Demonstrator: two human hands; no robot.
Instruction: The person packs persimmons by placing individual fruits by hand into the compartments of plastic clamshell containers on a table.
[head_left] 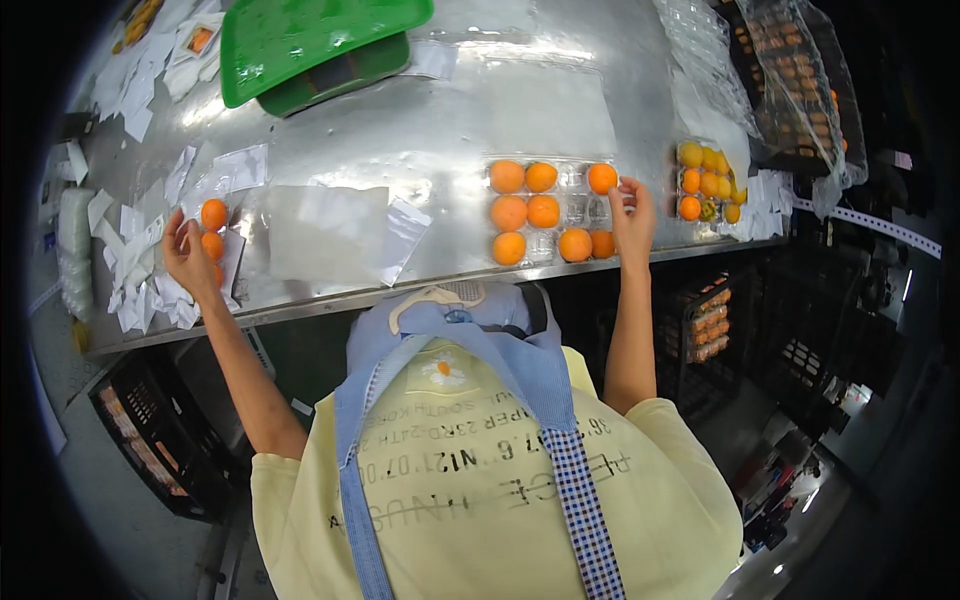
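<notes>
My left hand (pixel 188 255) is beside a short column of oranges (pixel 213 213) at the left of the metal table. Its fingers are loosely bent and apart, and I see nothing held in them. Over on the right, my right hand (pixel 632 220) has its fingertips against or very near an orange (pixel 602 179) at the back right corner of a clear plastic tray (pixel 577 209). The fingers are not wrapped round the fruit. Several more oranges (pixel 508 212) sit in the tray's cups, and some middle and right cups show no fruit.
A green tray (pixel 325 40) covers another green container at the back. Paper scraps (pixel 130 260) pile up at the left. A white sheet (pixel 328 232) lies in the middle. At the right stand a pack of yellow and orange fruit (pixel 712 182) and a plastic-covered crate (pixel 800 85).
</notes>
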